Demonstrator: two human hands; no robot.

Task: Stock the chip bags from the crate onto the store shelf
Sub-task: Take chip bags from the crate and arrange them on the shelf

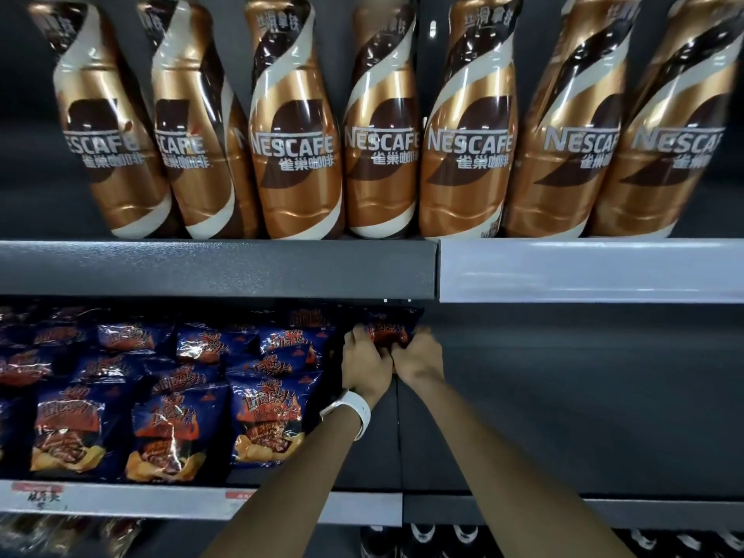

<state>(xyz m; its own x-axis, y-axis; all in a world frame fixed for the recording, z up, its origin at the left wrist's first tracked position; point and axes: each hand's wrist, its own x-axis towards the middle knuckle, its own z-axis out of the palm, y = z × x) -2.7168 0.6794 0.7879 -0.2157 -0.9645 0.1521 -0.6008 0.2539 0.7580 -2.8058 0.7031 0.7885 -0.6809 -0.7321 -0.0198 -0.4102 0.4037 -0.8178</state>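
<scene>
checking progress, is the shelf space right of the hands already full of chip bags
No, the shelf right of both hands is bare dark surface; the stocked chip bags sit to their left.

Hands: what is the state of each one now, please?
Left hand: grips the chip bag.
Right hand: grips the same bag.

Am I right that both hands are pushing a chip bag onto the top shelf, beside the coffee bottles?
Not quite. In the head view, both the left hand and the right hand hold the chip bag on the shelf below the coffee bottles, beside the other chip bags.
</scene>
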